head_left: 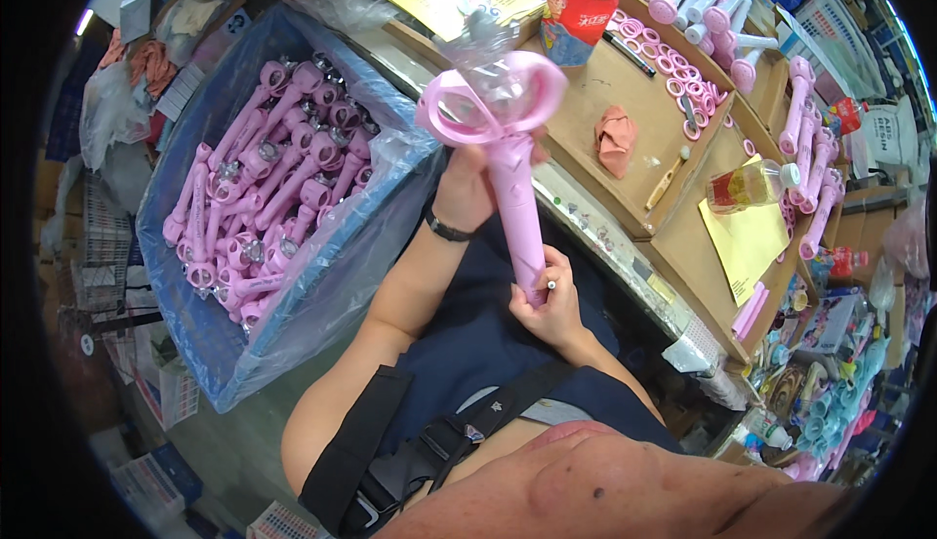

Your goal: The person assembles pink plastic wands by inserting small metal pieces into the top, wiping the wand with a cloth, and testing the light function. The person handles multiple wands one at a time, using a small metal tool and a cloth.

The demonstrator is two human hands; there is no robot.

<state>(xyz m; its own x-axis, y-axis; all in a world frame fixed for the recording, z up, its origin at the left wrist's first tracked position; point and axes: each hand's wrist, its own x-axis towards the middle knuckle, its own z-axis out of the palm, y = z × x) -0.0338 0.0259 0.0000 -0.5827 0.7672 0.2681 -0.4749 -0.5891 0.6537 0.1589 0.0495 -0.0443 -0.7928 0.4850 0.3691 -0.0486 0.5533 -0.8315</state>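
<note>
In front of my body stands a pink toy wand [517, 202], tilted slightly, with a bow-shaped head and a clear, shiny top with a butterfly-like piece. My left hand [470, 193] is closed around the upper handle just below the bow, its fingers partly hidden behind the wand. Lower down, my right hand [551, 300] grips the bottom end of the handle. A small white-tipped stick shows between its fingers; I cannot make out what it is.
On the left, a blue lined crate [283, 329] holds many pink wands. The workbench at right carries a red-labelled bottle [580, 14], pink rings [673, 66], a crumpled orange cloth [615, 141], a brush [668, 178], an amber-liquid bottle [750, 186] and yellow paper [744, 256].
</note>
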